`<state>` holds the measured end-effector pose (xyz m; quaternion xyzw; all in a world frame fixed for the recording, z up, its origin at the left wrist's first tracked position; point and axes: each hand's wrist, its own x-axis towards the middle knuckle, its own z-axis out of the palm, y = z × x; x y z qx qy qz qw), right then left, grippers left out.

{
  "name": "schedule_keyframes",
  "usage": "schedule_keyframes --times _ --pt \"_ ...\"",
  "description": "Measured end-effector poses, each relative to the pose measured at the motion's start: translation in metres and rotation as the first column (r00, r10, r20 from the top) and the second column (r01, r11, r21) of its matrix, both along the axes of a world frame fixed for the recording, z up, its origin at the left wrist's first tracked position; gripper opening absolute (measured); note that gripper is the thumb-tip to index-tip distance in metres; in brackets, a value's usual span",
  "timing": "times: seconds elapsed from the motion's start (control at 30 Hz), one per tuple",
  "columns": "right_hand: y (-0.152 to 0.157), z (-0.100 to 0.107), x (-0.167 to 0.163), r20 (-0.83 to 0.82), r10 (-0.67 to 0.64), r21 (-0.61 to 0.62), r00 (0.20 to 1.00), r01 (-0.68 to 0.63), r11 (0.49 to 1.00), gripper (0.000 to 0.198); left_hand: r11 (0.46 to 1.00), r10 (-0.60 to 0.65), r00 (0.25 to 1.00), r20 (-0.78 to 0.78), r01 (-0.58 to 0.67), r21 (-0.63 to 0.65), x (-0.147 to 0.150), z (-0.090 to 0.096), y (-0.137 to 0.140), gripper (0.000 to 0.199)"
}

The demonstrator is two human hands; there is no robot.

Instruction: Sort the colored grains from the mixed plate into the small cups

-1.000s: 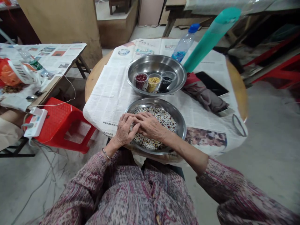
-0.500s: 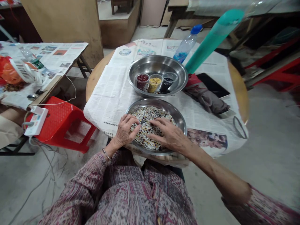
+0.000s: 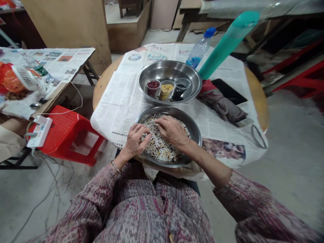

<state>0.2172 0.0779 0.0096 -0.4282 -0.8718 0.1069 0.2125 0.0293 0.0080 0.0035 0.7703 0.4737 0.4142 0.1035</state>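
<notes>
A steel basin near my lap holds a spread of mixed grains, mostly white with yellow, dark red and black bits. My left hand rests over its left rim, fingers bent and thumb apart from them. Over the grains, my right hand has its fingers drawn together and pointing down-left; whatever is between the fingertips is hidden. Behind stands a second steel basin with three clear cups: one of dark red beans, one of yellow grains, one of black beans.
Newspaper covers the round table. At its right lie a folded grey-red umbrella and a dark tablet. A water bottle and a tall green tube stand behind. A red stool bears a power strip.
My right hand has moved up and left over the grains, and its spread fingers have drawn together. My left hand has stayed at the rim.
</notes>
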Motion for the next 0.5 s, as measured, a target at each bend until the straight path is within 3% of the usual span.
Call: schedule_keyframes --times 0.13,0.3,0.4,0.5 --pt "0.004 0.0 -0.015 0.05 -0.005 0.071 0.999 0.002 0.997 0.028 1.0 0.016 1.0 -0.024 -0.015 0.024 0.0 0.001 -0.001 0.008" --pt "-0.016 0.002 -0.021 0.056 0.305 -0.016 0.951 -0.304 0.953 0.032 0.999 0.054 0.999 0.006 -0.054 0.007 -0.001 0.0 -0.003 0.006" --pt "-0.026 0.006 -0.009 0.065 0.389 -0.062 0.919 -0.385 0.921 0.022 0.998 0.056 0.998 0.007 -0.056 0.008 -0.001 -0.001 -0.004 0.007" --pt "-0.029 0.01 0.011 0.079 0.379 -0.076 0.922 -0.373 0.925 0.008 0.998 0.036 0.999 0.028 -0.038 0.041 -0.001 0.0 -0.003 0.007"
